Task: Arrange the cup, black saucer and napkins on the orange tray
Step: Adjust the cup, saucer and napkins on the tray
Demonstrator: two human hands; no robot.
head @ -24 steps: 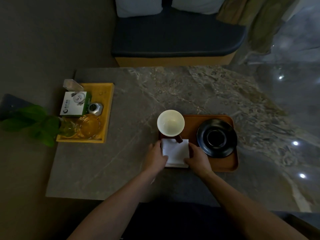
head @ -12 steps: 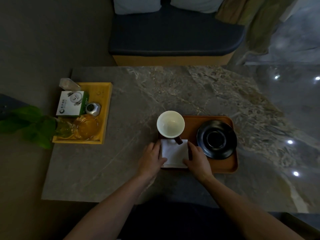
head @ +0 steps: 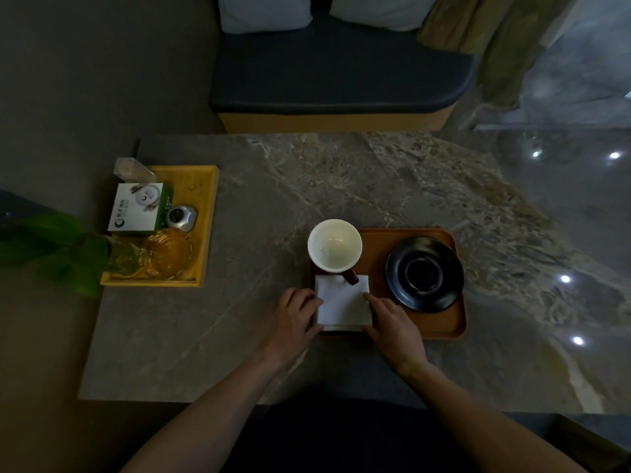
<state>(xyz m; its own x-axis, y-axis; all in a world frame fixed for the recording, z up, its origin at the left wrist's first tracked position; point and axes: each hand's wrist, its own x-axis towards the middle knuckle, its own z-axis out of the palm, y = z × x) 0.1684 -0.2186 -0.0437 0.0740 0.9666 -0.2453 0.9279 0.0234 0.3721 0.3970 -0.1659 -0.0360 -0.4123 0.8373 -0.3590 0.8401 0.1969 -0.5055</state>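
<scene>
An orange tray (head: 440, 327) lies on the marble table. At its far left corner stands a cup (head: 334, 245), white inside with a dark handle toward me. A black saucer (head: 424, 274) sits on the tray's right half. White folded napkins (head: 342, 302) lie on the tray's near left part, just below the cup. My left hand (head: 292, 322) touches the napkins' left edge with its fingertips. My right hand (head: 392, 322) touches their right edge the same way, fingers fairly straight.
A yellow tray (head: 205, 213) at the table's left holds a green-white box (head: 138, 209), a metal jar (head: 181, 217), a glass dish (head: 170, 252) and a plant vase (head: 119, 256). A dark bench (head: 341, 80) stands beyond the table's far edge.
Both hands stay at the napkins' sides, their fingers shifting slightly along the edges. The view has drifted a little.
</scene>
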